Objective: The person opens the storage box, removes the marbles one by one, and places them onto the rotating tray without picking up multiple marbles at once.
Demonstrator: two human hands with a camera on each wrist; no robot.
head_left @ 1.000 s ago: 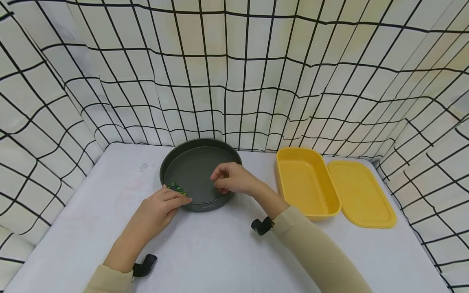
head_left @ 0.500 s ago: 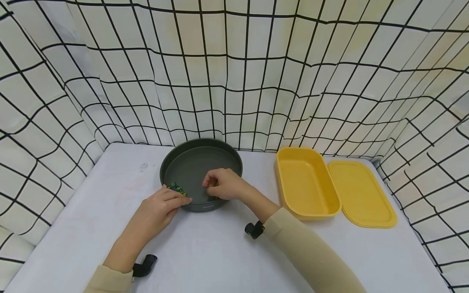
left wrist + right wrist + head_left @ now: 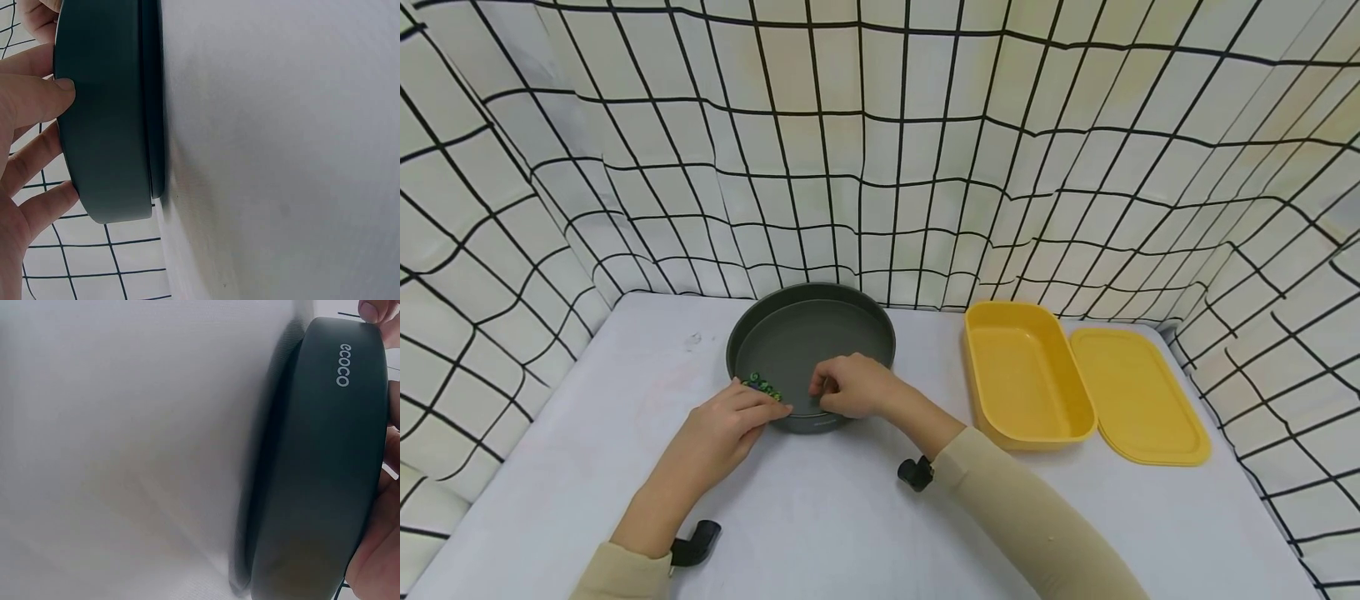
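A dark green round tray (image 3: 811, 329) stands at the back of the table, with the letters "ecoco" on its outer wall in the right wrist view. My left hand (image 3: 728, 427) holds its near-left rim, the thumb (image 3: 59, 94) against the outside and other fingers over the edge. Just inside the tray, beyond that hand, lies a cluster of small green and blue beadlike pieces (image 3: 763, 386), partly hidden by the fingers. My right hand (image 3: 856, 387) is low over the near-right part of the tray with bent fingers. Whether anything is between its fingertips is hidden.
A yellow rectangular container (image 3: 1026, 375) stands right of the tray. Its matching yellow lid (image 3: 1146, 400) lies flat beside it. White cloth (image 3: 835, 517) covers the table. Walls with a black grid (image 3: 861, 150) enclose the back and sides.
My right hand has moved left and slightly nearer to me, over the tray toward the small pieces. The left hand and the tray have stayed in place.
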